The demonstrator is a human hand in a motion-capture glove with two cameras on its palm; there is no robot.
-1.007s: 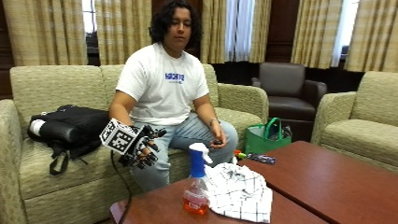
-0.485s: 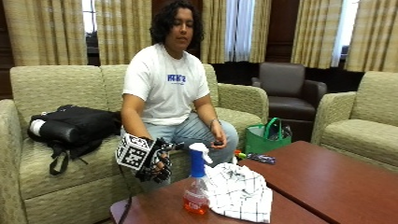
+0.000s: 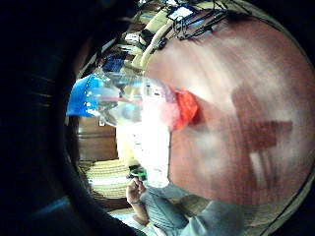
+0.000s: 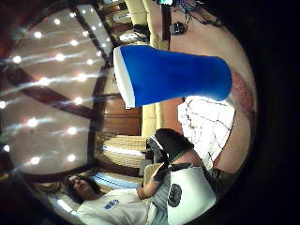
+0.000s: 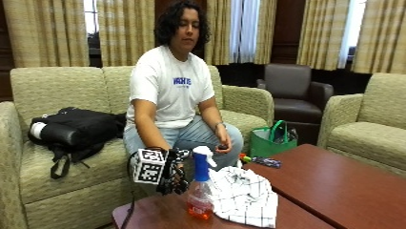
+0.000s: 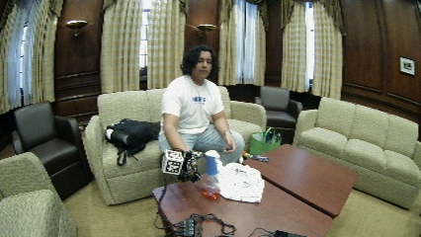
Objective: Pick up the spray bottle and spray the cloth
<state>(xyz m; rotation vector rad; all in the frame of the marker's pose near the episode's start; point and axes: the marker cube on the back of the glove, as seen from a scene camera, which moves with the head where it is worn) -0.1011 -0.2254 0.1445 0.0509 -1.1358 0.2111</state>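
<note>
Low in the outside view's centre, the gloved right hand (image 5: 172, 172) neared the clear, blue-headed plastic spray bottle (image 5: 200, 183); its fingers' state was unclear. Next: grasp it, aim at the white checked cloth (image 5: 244, 195).

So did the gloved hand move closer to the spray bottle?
Yes. The gloved right hand dropped from above the sofa seat toward the spray bottle, now beside it.

The spray bottle (image 5: 200, 191) is clear glossy plastic with a blue plastic head; the cloth (image 5: 244, 195) is soft checked fabric; the counter (image 5: 329, 186) is polished wood.
</note>
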